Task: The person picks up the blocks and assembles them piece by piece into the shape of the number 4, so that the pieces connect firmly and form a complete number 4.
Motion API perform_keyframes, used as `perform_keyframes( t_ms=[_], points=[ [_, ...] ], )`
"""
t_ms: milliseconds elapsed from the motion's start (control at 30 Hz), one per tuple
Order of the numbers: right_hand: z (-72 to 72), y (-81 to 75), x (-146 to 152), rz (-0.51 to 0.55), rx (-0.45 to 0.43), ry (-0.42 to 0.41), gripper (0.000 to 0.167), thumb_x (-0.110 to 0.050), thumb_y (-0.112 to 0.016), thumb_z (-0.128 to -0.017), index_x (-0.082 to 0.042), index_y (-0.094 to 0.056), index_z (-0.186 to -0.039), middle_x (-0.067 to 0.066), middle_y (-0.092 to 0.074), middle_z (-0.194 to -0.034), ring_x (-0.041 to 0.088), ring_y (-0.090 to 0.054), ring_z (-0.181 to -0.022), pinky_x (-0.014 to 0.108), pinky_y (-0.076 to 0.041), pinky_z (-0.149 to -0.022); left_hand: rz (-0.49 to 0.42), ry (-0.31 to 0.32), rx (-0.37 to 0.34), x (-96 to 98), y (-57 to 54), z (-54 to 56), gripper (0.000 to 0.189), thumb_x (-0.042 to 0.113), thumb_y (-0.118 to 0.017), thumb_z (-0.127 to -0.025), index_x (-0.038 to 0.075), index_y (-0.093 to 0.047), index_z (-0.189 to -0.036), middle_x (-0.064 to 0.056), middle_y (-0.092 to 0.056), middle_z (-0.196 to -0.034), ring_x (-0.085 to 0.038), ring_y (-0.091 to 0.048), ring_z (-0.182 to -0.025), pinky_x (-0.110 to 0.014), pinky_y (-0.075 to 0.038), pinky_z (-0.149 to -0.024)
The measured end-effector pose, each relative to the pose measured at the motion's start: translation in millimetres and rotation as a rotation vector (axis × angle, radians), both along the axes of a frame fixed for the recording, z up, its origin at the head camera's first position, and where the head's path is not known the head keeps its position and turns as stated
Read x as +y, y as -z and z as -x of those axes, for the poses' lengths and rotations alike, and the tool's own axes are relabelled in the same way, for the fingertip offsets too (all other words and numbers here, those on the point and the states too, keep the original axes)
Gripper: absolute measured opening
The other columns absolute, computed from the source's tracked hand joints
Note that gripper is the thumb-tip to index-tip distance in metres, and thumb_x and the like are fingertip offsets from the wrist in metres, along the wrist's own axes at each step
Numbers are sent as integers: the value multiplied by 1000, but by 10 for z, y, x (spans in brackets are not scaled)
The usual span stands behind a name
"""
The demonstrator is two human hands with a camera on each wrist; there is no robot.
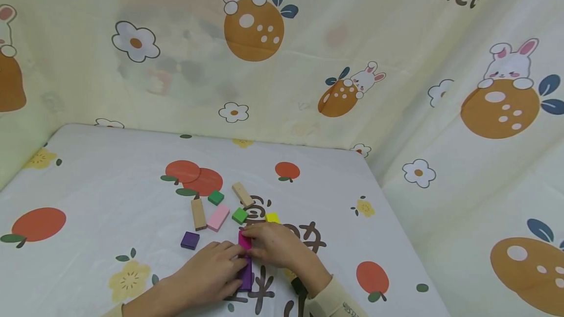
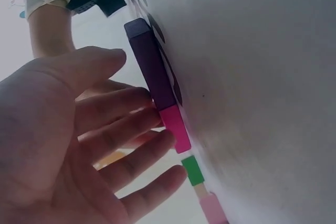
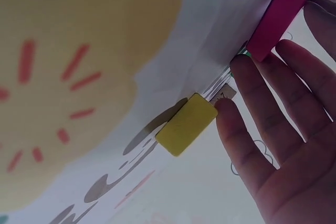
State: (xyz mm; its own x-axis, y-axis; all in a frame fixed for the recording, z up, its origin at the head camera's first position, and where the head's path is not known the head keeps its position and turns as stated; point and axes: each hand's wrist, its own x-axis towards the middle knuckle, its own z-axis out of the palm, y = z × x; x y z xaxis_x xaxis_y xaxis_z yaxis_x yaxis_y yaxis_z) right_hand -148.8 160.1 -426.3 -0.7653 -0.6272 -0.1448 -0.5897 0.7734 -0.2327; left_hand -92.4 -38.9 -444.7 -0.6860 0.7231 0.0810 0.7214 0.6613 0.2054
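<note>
Palms (image 3: 304, 187) show only in wrist views, left hand (image 1: 207, 268) and right hand (image 1: 279, 246) fingers (image 2: 137, 156) unclenched beside magenta block (image 2: 177, 129).

Head view: bright, soft, even light over worktop (image 1: 110, 180) and curtain (image 1: 176, 92); shadows faint. Wrist views dimmer, greyish. Left fingers (image 2: 140, 160) shaded against pale, washed-out background. Right fingers (image 3: 265, 111) likewise dark; printed yellow flower (image 3: 58, 108) soft-edged.

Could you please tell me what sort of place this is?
It looks like a curtained-off corner, perhaps for play or recording: a rabbit-print curtain hangs behind, a fruit-print cloth is spread flat, and small coloured blocks lie on it.
</note>
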Motion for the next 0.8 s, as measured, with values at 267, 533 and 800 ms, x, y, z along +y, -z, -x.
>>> perform_keyframes(
  t_ms=[267,533,800],
  points=[
    [19,-34,-30,-7,7,-9,38,-24,-76,-95,-15,-72,-132,-4,-71,-133,14,-64,-128,33,-51,-109,30,-13,-28,-6,-13,-3,44,43,-74,-91,14,-75,-125,-1,-70,-123,-20,-65,-110,-42,-56,-91],
    [53,-32,-79,31,86,-1,31,-23,-77,-93,-15,-75,-124,-3,-75,-122,14,-68,-117,32,-55,-100,4,-6,-41,-17,7,-26,44,41,-73,-92,13,-75,-126,-1,-70,-125,-19,-66,-103,-39,-56,-86],
    [138,-10,-194,77,203,66,27,-26,-78,-92,-17,-77,-118,-2,-74,-115,15,-68,-104,32,-57,-89,-16,-12,-51,-19,8,-28,43,39,-74,-91,13,-75,-125,-1,-69,-127,-20,-67,-104,-40,-57,-84]
  ],
)
